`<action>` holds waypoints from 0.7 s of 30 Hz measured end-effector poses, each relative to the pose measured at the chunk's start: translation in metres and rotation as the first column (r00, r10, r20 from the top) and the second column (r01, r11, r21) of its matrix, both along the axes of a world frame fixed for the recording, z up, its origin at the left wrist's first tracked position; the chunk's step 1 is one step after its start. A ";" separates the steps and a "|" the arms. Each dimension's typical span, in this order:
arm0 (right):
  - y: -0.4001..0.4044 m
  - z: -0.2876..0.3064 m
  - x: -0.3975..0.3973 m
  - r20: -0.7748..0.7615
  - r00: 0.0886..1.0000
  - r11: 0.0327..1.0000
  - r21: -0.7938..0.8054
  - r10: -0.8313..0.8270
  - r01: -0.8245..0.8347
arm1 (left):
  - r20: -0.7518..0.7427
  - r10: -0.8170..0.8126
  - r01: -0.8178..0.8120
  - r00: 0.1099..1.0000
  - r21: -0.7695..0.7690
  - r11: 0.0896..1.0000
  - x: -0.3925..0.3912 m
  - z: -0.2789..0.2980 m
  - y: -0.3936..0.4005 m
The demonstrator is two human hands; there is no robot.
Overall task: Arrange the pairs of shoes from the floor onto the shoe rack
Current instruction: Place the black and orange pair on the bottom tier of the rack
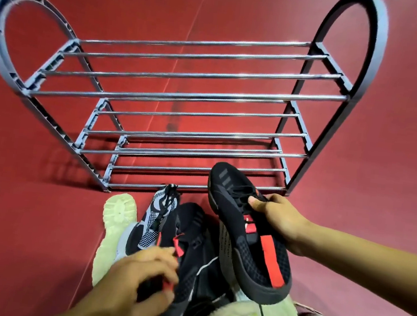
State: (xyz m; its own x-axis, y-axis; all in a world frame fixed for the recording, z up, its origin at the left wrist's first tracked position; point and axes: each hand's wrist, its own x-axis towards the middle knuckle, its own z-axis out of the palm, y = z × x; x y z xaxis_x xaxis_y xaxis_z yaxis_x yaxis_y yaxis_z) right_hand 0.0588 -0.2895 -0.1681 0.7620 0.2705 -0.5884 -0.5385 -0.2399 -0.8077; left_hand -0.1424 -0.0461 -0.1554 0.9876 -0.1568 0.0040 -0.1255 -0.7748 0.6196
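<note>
- Right hand [279, 221] up front, thumb pressed into the laces, its grip pinching a black shoe [248, 232] by the tongue
- That shoe is lifted clear of the pile, toe pointing at the rack [183, 97], mesh knit upper, red strip down the insole, thick dark rubbery sole edge
- Left hand [136, 277] low and blurred, fingers curled, its grip closing on the red tab of the second black shoe [191, 254]
- That one lies in the heap on the floor [26, 215], same black mesh, thin white line along its side
- Beside it a grey knit shoe [159, 212], dotted weave, black lace, toe touching the rack's bottom rail
- Left of that, a pale sole [116, 225] turned upwards, chunky lugged tread
- More pale soles at the bottom edge under the lifted shoe
- Rack stands bare: three tiers of shiny chrome tubes, grey plastic arched ends, smooth red floor beneath
</note>
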 end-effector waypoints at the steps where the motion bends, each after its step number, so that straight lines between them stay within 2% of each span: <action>1: 0.001 -0.004 0.000 -0.026 0.999 1.000 0.020 -0.020 0.021 | 0.014 0.141 -0.140 0.990 -0.042 0.989 0.003 0.006 -0.002; 2: 0.004 -0.009 0.000 -0.056 0.997 0.998 0.040 -0.049 0.051 | 0.067 0.302 -0.301 0.951 -0.023 0.953 0.004 0.003 -0.002; 3: 0.007 -0.012 0.001 -0.091 0.993 0.995 0.060 -0.071 0.077 | 0.050 0.415 -0.416 0.909 0.020 0.909 0.006 -0.001 0.001; 4: 0.011 -0.015 0.001 -0.125 0.989 0.993 0.069 -0.085 0.095 | -0.057 0.511 -0.507 0.858 0.069 0.859 0.008 -0.004 0.002; 5: 0.017 -0.019 0.002 -0.148 0.985 0.992 0.067 -0.092 0.103 | -0.190 0.562 -0.553 0.805 0.101 0.827 0.012 -0.001 0.001; 7: 0.031 -0.026 0.010 -0.152 0.984 0.994 0.048 -0.094 0.103 | -0.282 0.588 -0.570 0.758 0.151 0.807 0.021 -0.003 0.003; 10: 0.056 -0.029 0.027 -0.085 0.994 0.997 0.021 -0.069 0.071 | -0.259 0.601 -0.587 0.756 0.139 0.798 0.036 0.000 0.014; 12: 0.073 -0.031 0.040 -0.066 0.992 0.994 0.003 -0.111 0.112 | -0.245 0.639 -0.648 0.729 0.052 0.760 0.043 0.003 0.033; 16: 0.103 -0.036 0.065 -0.088 0.969 0.965 0.104 -0.232 0.240 | -0.249 0.673 -0.717 0.696 -0.220 0.661 0.045 -0.005 0.079; 18: 0.112 -0.038 0.075 0.002 0.970 0.969 0.059 -0.242 0.241 | -0.245 0.721 -0.759 0.648 -0.292 0.582 0.042 -0.019 0.097; 21: 0.116 -0.045 0.088 0.105 0.987 0.987 -0.085 -0.124 0.133 | -0.250 0.740 -0.770 0.624 -0.357 0.529 0.050 -0.028 0.101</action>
State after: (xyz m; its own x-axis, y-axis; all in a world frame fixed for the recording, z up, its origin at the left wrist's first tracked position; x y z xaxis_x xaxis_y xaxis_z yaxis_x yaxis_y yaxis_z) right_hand 0.1468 -0.1730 -0.2126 0.8425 0.1152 -0.5263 -0.4885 -0.2487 -0.8364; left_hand -0.0929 0.0551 -0.1834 0.7368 0.6497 -0.1874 0.4363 -0.2451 0.8658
